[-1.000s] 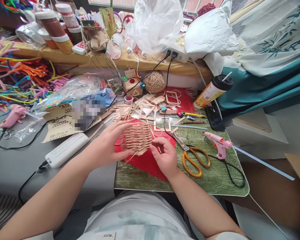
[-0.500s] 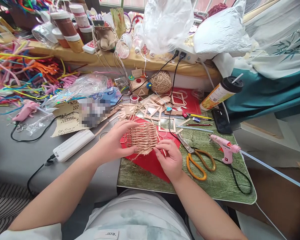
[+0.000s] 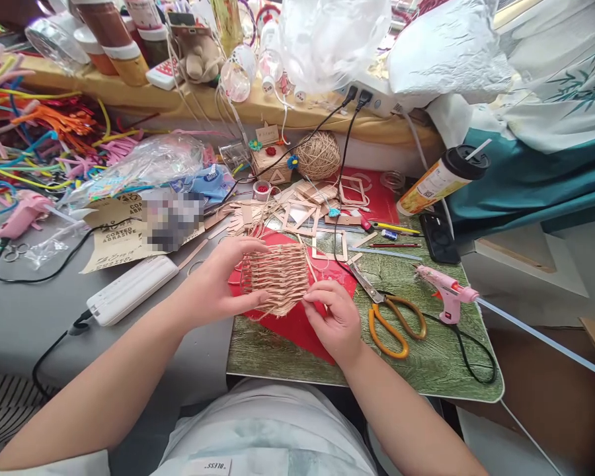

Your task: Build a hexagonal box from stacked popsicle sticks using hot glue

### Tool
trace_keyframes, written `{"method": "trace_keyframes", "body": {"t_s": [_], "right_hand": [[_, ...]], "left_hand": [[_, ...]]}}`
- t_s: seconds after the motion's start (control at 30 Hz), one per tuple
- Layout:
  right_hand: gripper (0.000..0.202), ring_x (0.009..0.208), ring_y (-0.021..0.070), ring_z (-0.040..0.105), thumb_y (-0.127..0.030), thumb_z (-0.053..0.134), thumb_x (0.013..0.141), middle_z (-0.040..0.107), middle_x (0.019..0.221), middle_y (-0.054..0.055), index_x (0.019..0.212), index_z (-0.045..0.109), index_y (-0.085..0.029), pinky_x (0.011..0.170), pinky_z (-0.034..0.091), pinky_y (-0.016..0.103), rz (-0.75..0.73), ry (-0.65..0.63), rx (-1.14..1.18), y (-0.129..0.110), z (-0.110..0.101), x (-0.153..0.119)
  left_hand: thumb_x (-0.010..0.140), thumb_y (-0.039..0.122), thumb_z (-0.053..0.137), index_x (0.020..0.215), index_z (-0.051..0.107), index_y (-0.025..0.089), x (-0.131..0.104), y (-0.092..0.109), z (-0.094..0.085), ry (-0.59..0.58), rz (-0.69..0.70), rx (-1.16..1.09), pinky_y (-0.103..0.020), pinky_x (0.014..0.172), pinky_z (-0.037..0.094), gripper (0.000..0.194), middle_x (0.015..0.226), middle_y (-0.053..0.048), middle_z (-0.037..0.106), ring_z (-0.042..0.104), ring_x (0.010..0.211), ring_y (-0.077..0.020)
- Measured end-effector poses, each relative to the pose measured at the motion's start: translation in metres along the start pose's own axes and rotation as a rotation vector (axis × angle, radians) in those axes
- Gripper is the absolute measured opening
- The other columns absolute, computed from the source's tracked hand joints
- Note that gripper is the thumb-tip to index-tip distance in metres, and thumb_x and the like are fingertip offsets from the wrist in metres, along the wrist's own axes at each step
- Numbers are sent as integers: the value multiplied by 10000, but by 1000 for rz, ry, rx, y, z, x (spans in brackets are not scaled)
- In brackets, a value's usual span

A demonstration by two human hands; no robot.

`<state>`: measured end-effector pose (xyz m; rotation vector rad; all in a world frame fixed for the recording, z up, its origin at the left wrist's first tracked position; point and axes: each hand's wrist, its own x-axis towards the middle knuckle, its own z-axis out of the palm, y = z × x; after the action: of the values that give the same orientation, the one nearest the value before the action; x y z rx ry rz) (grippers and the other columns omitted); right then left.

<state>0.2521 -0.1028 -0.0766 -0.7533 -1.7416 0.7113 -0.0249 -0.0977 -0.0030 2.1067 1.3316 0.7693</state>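
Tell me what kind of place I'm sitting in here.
Probably a home or studio craft corner: there's a pink glue gun, a ball of twine and a heap of colorful pipe cleaners.

Scissors [image 3: 389,317] sit right of centre, glue gun [image 3: 449,294] just right of them, ball of twine [image 3: 318,155] up behind, power strip [image 3: 133,289] lower left.

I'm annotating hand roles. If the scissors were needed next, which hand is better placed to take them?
Probably the right hand: it is nearer the scissors, with only its fingertips at the edge of the woven piece. The left hand grips the opposite side.
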Motion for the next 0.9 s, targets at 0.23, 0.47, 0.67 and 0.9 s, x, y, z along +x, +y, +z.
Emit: {"method": "trace_keyframes", "body": {"t_s": [0.23, 0.47, 0.67, 0.9], "right_hand": [[368, 953, 185, 711, 12, 709, 915, 731, 1034, 42, 1152, 726, -269, 846, 617, 365, 2, -4, -20, 3, 0, -1], [386, 961, 191, 716, 27, 712, 900, 729, 1045, 49, 1155, 725, -263, 856, 624, 374, 22, -18, -21, 6, -3, 1], [501, 976, 196, 711, 42, 701, 892, 735, 1077, 54, 1275, 697, -280, 855, 632, 378, 15, -20, -6, 6, -2, 0], [538, 959, 200, 718, 24, 700, 908, 728, 1071, 59, 1344, 703, -291, 837, 631, 376, 6, -75, -12, 5, -2, 2]], "left_hand": [[860, 470, 845, 1482, 519, 300, 33, -4, -8, -103, 31, -3, -372, 1152, 494, 722, 1452, -62, 641, 627, 1331, -253], [876, 458, 816, 1419, 558, 259, 39, 4, -2, -119, -1, 48, -383, 1068, 516, 633, 1360, -62, 687, 659, 1231, -254], [908, 426, 788, 1455, 529, 287, 37, 1, -4, -145, 46, 31, -359, 1116, 487, 621, 1409, -50, 656, 627, 1290, -237], [905, 464, 807, 1479, 542, 269, 31, -20, -7, -133, 16, -138, -360, 1171, 484, 661, 1475, -89, 623, 611, 1339, -256]]}}
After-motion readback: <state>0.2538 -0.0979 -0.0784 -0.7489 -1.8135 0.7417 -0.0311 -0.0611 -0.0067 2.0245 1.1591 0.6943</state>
